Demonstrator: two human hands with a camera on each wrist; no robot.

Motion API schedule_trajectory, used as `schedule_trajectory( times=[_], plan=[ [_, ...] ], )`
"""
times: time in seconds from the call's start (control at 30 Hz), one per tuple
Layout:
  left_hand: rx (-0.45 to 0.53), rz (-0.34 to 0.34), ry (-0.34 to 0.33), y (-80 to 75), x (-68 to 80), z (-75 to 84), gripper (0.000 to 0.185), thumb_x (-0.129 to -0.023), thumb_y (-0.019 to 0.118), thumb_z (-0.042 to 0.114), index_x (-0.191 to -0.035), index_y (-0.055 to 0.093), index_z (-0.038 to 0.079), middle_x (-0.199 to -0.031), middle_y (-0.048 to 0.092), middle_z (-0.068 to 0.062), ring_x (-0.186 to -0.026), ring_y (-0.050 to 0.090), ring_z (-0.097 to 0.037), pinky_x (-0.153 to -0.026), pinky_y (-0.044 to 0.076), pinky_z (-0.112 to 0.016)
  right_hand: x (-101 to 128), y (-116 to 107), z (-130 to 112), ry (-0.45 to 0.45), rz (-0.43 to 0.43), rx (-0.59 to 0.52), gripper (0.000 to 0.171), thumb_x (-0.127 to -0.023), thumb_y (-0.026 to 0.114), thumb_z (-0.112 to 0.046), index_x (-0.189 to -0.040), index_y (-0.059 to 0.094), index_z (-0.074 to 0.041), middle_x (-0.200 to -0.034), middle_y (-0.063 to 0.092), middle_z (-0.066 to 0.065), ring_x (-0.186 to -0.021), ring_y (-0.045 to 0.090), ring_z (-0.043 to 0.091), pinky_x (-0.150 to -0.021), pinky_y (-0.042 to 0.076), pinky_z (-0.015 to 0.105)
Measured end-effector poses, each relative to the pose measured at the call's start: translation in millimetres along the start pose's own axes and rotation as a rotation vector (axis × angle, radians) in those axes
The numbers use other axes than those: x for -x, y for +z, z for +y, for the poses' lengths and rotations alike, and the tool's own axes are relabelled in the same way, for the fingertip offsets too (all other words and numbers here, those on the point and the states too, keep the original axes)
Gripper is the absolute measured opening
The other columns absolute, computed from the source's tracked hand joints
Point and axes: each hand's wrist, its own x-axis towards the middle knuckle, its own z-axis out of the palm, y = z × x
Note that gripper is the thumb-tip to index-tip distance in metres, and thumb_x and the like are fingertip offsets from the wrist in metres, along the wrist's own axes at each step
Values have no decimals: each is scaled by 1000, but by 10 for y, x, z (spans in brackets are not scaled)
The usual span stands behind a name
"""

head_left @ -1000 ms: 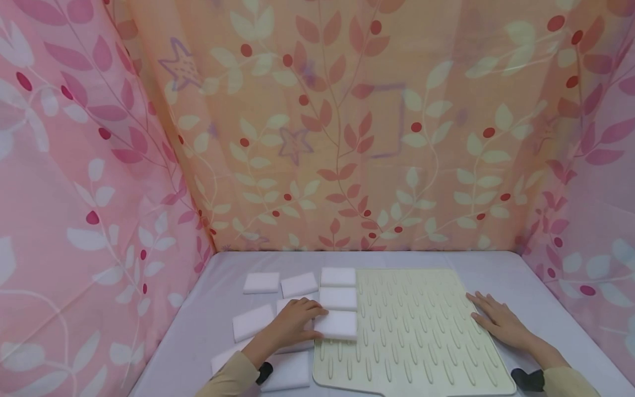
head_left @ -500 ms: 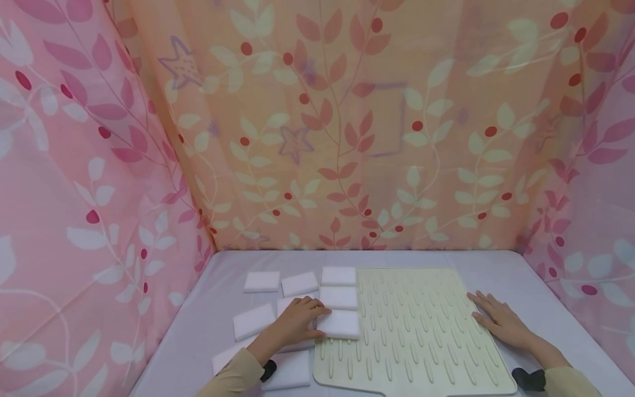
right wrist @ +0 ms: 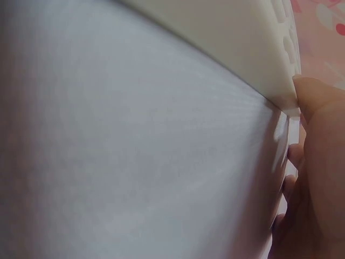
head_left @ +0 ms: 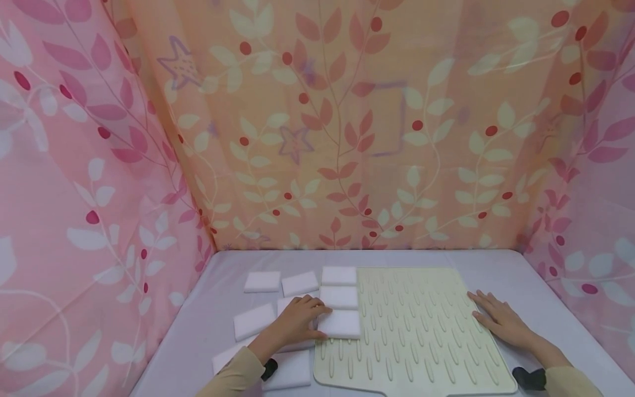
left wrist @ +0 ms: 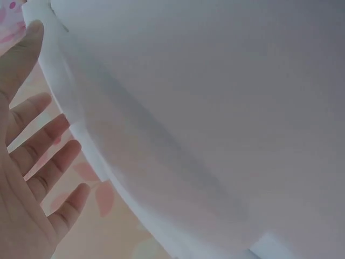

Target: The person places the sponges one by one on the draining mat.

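Note:
My left hand point(head_left: 297, 320) pinches the left end of a white sponge block point(head_left: 339, 324), thumb at its near edge and index finger at its far edge. That sponge lies at the left side of a cream ridged drying mat point(head_left: 412, 331), nearest me in a column of three; the middle sponge point(head_left: 339, 298) and far sponge point(head_left: 339, 275) lie beyond it. In the left wrist view, the thumb point(left wrist: 27, 48) meets a white edge. My right hand point(head_left: 503, 325) rests at the mat's right edge, fingers extended; in the right wrist view its thumb point(right wrist: 315, 94) touches the mat's side.
Several more white sponges lie loose left of the mat, including one at the back point(head_left: 262, 282), a tilted one point(head_left: 254, 321) and one at the front point(head_left: 290, 370). Patterned curtains point(head_left: 317, 138) enclose the white-covered table point(head_left: 193, 336) at the back and sides.
The near sponge and my left hand have shifted slightly right over the mat, mostly in the first half second. My right hand has stayed in place.

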Motion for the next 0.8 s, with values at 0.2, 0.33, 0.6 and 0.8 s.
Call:
schedule_trajectory(
  times=[0.2, 0.33, 0.6, 0.8],
  plan=[
    [6, 26, -1, -56, 21, -42, 62, -73, 64, 61, -124, 58, 27, -115, 56, 7, -105, 49, -13, -88, 41, -41, 1, -5, -12, 5, -7, -7, 58, -94, 51, -33, -142, 34, -7, -142, 26, 35, -129, 14, 58, -98, -2, 71],
    [25, 41, -16, -107, 55, -83, 59, -75, 64, 58, -123, 59, 25, -115, 57, 6, -106, 50, -14, -88, 41, -42, 0, -8, -19, 6, -9, -8, 58, -94, 51, -33, -142, 34, -7, -142, 26, 35, -129, 14, 58, -98, -2, 72],
    [30, 78, -67, -173, 142, -266, 56, -78, 65, 54, -124, 59, 23, -115, 58, 4, -103, 51, -15, -82, 43, -42, 4, 0, -19, -4, 1, -4, 57, -93, 52, -32, -142, 34, -7, -142, 26, 34, -128, 15, 59, -98, -3, 72],
    [44, 129, -101, -215, 238, -470, 54, -78, 67, 51, -122, 60, 21, -114, 58, 4, -104, 52, -17, -82, 43, -42, 4, 1, -14, -3, 4, 4, 57, -94, 51, -33, -142, 34, -8, -142, 26, 34, -129, 15, 58, -98, -2, 72]
  ],
)
